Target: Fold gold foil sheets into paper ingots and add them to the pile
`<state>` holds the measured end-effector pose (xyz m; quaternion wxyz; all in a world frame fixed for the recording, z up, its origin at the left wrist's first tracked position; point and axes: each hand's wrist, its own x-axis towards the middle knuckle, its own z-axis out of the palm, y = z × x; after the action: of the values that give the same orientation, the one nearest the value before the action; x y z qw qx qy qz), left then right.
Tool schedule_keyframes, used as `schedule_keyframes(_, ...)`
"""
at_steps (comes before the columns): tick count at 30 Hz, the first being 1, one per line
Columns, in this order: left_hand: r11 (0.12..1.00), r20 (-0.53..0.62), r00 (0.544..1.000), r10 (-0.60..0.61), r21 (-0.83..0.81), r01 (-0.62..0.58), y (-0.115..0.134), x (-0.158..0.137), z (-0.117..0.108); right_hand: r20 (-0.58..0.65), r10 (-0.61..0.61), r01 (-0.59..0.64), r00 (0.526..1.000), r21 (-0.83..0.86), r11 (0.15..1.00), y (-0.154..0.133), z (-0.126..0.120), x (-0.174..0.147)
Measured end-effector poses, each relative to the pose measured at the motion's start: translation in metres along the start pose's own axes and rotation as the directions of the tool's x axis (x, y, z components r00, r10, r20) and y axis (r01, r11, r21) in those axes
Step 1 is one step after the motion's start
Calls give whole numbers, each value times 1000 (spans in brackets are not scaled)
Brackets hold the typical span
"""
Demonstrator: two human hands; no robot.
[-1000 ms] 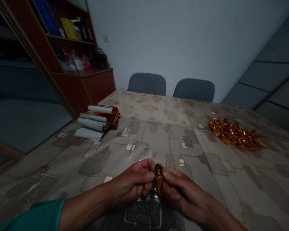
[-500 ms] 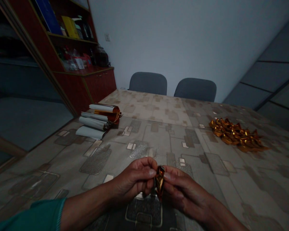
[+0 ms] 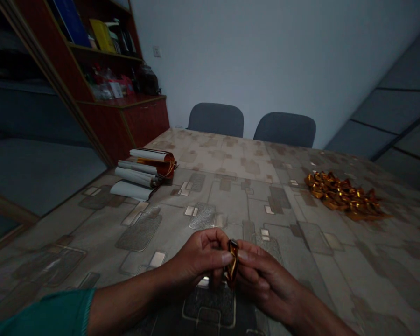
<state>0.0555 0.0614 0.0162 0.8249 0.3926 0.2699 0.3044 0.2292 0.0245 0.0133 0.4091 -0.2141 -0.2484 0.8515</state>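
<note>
Between my two hands is a small folded gold foil paper piece [image 3: 232, 267], narrow and upright, held just above the near part of the table. My left hand [image 3: 205, 254] pinches its left side, thumb in front and fingers curled behind. On the other side my right hand [image 3: 261, 270] grips it between thumb and forefinger, the remaining fingers curled in. The fingers partly cover the foil, so its full shape is hidden. To the right lies a cluster of shiny folded gold foil pieces [image 3: 345, 196], arranged close together.
Folded stacks of gold-and-white paper sheets [image 3: 143, 175] lie at the table's left. A patterned cloth covers the table [image 3: 227, 200]. Two grey chairs [image 3: 215, 120] stand at the far edge before the wall. A reddish wooden cabinet [image 3: 145, 122] with filled shelves is at back left.
The foil piece has turned slightly and looks narrower now. My left thumb has slid a little further across its front; both hands stay in nearly the same place.
</note>
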Motion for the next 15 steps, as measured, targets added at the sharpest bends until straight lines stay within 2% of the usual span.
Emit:
schedule_keyframes(11, 1000, 5, 1000, -9, -27, 9, -5, 1, -2, 98, 24, -27, 995, 35, 999, 3, -4, 1)
schedule_keyframes(15, 999, 20, 1000, -13, -36, 14, -4, 2, -2, 28, -18, 20, 999, -51, 999, 4, -6, 0)
